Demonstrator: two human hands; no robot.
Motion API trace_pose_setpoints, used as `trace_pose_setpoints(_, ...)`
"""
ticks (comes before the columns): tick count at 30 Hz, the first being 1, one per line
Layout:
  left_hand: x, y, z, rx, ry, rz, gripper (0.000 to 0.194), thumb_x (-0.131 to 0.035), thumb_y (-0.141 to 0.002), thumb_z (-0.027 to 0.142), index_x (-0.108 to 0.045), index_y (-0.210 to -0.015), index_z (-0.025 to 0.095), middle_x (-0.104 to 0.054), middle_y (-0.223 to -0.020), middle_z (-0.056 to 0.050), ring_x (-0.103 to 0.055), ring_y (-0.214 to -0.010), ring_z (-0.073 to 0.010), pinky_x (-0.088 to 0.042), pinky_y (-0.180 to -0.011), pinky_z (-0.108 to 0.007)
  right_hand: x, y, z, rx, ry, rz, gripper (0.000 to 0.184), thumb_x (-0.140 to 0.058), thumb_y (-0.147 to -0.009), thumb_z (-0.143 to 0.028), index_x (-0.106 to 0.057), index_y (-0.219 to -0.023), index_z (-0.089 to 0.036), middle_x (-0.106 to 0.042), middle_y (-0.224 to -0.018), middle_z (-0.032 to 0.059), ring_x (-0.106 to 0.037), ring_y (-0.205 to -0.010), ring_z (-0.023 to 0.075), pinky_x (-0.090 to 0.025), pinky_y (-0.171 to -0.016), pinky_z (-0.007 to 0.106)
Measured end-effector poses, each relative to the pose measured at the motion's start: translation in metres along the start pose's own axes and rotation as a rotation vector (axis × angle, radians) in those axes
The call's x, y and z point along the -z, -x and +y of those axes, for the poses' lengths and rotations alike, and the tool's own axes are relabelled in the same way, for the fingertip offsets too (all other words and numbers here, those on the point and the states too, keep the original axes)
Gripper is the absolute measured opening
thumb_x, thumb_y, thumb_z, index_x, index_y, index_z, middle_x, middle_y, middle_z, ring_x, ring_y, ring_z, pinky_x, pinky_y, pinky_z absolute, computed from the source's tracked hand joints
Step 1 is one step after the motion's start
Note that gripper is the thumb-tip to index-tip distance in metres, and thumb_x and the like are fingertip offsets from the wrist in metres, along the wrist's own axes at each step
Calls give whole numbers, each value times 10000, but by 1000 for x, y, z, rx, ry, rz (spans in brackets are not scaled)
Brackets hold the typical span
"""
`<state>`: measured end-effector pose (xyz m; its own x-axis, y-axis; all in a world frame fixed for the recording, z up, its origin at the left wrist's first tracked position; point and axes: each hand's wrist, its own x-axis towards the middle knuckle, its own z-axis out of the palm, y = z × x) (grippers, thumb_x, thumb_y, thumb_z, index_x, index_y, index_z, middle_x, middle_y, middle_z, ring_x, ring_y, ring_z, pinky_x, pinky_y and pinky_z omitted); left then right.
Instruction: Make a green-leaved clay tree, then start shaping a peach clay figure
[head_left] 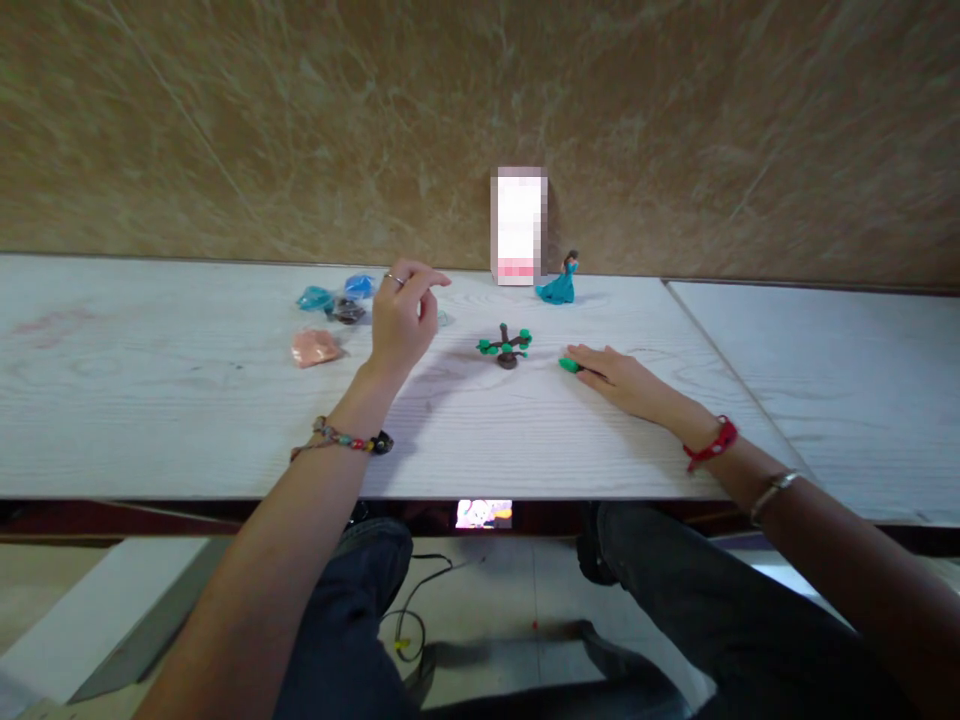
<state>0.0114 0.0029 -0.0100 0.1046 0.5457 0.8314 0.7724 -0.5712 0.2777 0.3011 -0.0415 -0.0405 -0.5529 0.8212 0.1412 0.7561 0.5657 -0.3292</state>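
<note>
My left hand (405,315) is raised over the table with its fingers bent, the index finger pointing right and a gap before the thumb; I see nothing in it. My right hand (619,380) rests low on the table, its fingers and thumb around a small lump of green modelling clay (569,366), which pokes out at the fingertips. Between the hands stands a little clay tree (507,347), with a brown trunk and branches and green tufts. Behind my left hand, a small translucent wrapper (442,319) is partly hidden.
Bags of teal clay (316,299), blue clay (359,287), brown clay (348,311) and peach clay (315,348) lie at the left. A figurine in a teal dress (559,285) and a blurred upright phone-like panel (517,225) stand near the marbled wall (300,130). A seam crosses the white table (150,400) at right.
</note>
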Motion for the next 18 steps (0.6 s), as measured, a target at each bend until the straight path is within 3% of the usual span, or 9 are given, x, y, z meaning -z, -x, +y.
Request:
trace_pose_setpoints(5,-1,0,-1,-16,6,11,269,-380,-758,28,-592,-812,185,-559,-857,-42,-532,-822,-136,-430,-734,-269,2,-5,-9,73,-101,102,372,-505,-802,-204,-538,-1171,-179,-610,-1129,60,-574,-1020,175,-445,-906,327)
trace_pose_setpoints(8,-1,-1,0,-58,-6,24,294,-386,-722,-4,-601,-808,178,-565,-830,-44,-541,-804,-133,-435,-708,-261,0,-9,-15,147,-15,123,230,-484,-812,-173,-660,-957,-142,-654,-1007,81,-605,-934,175,-466,-864,304)
trace_pose_setpoints(10,-1,0,-1,-50,-15,21,293,-389,-715,-5,-600,-803,178,-567,-824,-41,-544,-809,-132,-438,-703,-257,-1,-9,-12,98,46,162,218,-484,-815,-188,-677,-878,-108,-666,-939,107,-617,-888,194,-481,-836,319)
trace_pose_setpoints(14,0,1,-4,12,-38,5,258,-400,-741,27,-591,-801,190,-572,-840,-34,-538,-810,-126,-436,-686,-262,-3,-3,-2,-33,118,180,316,-375,-851,-167,-614,-1044,-93,-622,-1091,129,-576,-1019,223,-430,-925,385)
trace_pose_setpoints(18,0,0,-5,40,-59,-10,215,-398,-768,66,-573,-809,184,-579,-853,-31,-531,-827,-124,-429,-666,-278,-5,0,-3,100,128,39,413,-301,-870,-209,-468,-1231,-98,-422,-1329,119,-377,-1237,196,-317,-1030,392)
